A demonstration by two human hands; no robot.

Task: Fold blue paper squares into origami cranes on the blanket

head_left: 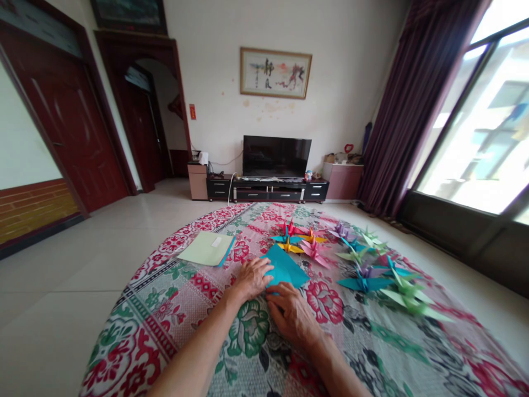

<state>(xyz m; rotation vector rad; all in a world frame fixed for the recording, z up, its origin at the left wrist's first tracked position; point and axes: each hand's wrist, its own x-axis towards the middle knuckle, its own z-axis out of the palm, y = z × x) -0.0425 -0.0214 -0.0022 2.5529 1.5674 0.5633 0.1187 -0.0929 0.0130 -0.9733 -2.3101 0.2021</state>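
Observation:
A sheet of blue origami paper (286,268) lies flat on the cloth in front of me, turned so that one corner points away. My left hand (253,278) rests on its left side, fingers stretched out over the edge. At the near corner, my right hand (291,310) has its fingers bent and closed on the paper's edge; the fingertips partly hide that corner. Just beyond the sheet stand folded paper cranes in red, blue, orange and pink, among them a pink crane (314,251). To the left is a stack of square paper (202,248), pale green on top with blue showing beneath.
More cranes stand at the right, including a purple and blue one (366,278) and a light green one (409,295). A flowered tablecloth (165,309) covers the round table. Past it are a television (276,157) on a low cabinet and a purple curtain (403,105).

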